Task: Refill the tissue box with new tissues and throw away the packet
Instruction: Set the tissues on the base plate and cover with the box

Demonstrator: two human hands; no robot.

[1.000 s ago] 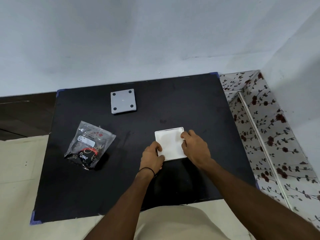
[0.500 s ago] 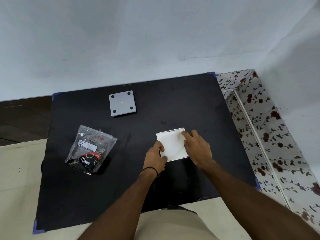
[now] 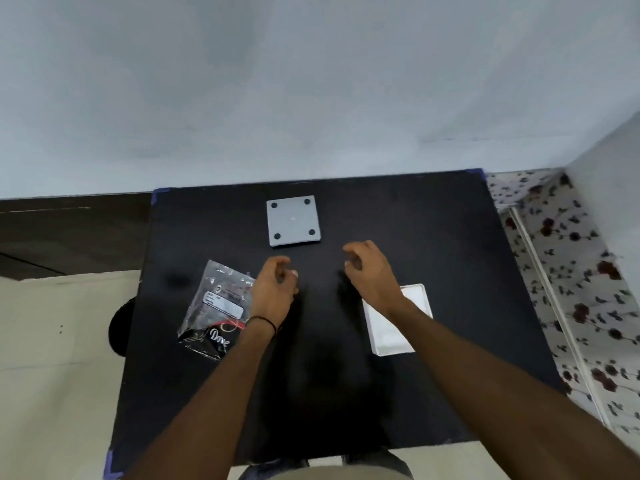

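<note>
A grey square tissue box [image 3: 293, 220] lies bottom-up at the far middle of the black table [image 3: 450, 254], four black feet showing. The white square lid [image 3: 391, 330] rests on the right, partly under my right forearm. A clear plastic packet [image 3: 216, 306] with a white label and dark contents lies on the left. My left hand [image 3: 273, 289] hovers beside the packet's right edge, fingers curled and holding nothing. My right hand [image 3: 370, 271] hovers just short of the grey box, fingers loosely curled, empty.
A pale wall stands right behind the table. A floral-patterned surface [image 3: 571, 271] runs along the right side. A dark round object [image 3: 119, 327] peeks out past the table's left edge above the pale floor.
Both hands let go of the white lid and moved forward toward the grey box. The view shifted, so the lid now lies under my right forearm.
</note>
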